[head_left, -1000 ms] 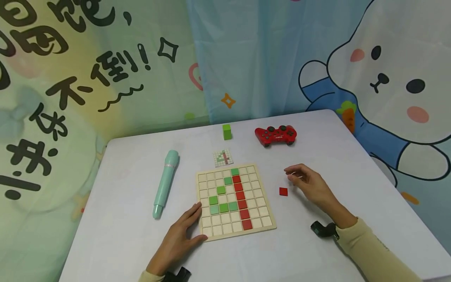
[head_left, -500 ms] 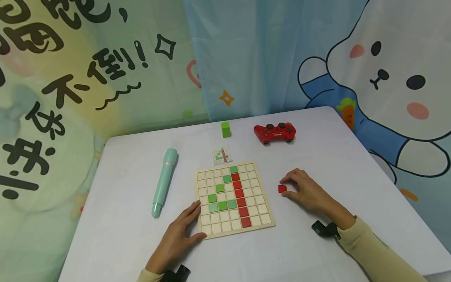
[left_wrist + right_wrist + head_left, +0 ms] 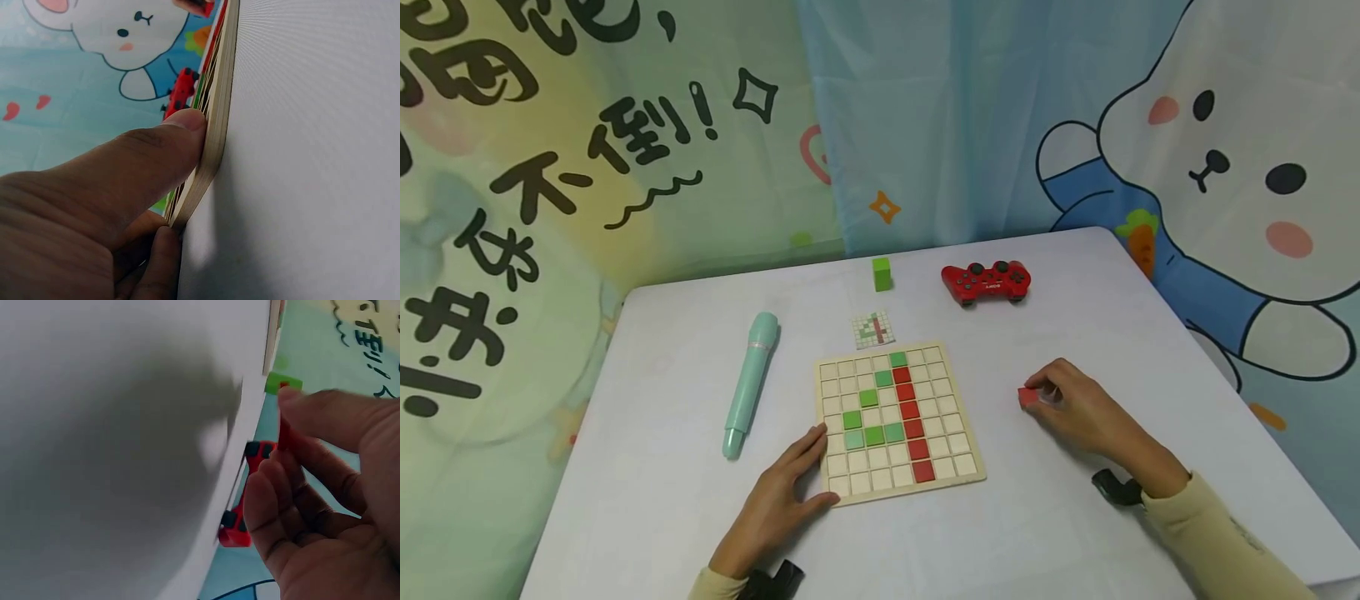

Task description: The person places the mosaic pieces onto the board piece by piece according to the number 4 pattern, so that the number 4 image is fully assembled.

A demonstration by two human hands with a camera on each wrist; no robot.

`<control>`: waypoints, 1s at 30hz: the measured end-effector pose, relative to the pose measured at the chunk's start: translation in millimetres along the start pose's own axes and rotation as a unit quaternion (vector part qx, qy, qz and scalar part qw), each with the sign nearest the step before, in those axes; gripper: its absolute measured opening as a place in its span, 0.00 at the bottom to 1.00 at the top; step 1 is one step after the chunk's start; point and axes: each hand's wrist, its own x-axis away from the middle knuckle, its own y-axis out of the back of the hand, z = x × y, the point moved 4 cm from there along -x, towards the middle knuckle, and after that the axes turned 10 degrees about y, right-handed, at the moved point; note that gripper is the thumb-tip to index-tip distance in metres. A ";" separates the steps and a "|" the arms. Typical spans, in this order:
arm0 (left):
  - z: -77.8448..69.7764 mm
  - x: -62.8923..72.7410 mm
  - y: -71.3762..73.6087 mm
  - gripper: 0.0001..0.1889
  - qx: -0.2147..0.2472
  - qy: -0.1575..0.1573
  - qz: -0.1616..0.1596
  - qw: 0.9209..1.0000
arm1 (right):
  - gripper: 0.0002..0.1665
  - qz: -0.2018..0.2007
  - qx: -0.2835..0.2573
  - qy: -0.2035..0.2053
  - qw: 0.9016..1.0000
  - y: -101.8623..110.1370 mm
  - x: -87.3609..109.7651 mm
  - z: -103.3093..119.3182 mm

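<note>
My right hand (image 3: pixel 1078 408) pinches a small square red tile (image 3: pixel 1027 397) between thumb and fingertips, to the right of the board. In the right wrist view the tile (image 3: pixel 284 428) is seen edge-on, raised off the white surface. A square wooden grid board (image 3: pixel 958 446) lies in the middle of the table, with a column of red tiles (image 3: pixel 913 428) and several green tiles (image 3: pixel 874 436) among cream squares. My left hand (image 3: pixel 775 504) rests at the board's lower left corner, fingers fairly straight along its edge. In the left wrist view the thumb (image 3: pixel 178 134) touches the board's rim.
Behind the board lies a small pattern card (image 3: pixel 873 330), and farther back a green block (image 3: pixel 882 274). A red game controller (image 3: pixel 987 283) is at the back right. On the left lies a mint-green microphone-shaped thing (image 3: pixel 751 385). A printed curtain (image 3: pixel 910 125) hangs behind the white table (image 3: pixel 647 433).
My right hand has come down to the red tile, pinched it, and shifted slightly right with it, lifting it. The left hand keeps its place at the board.
</note>
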 end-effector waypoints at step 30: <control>3.6 -0.8 0.3 0.46 0.010 0.002 0.016 1.000 | 0.10 0.188 -0.042 0.144 0.971 -57.4 -64.4 101.2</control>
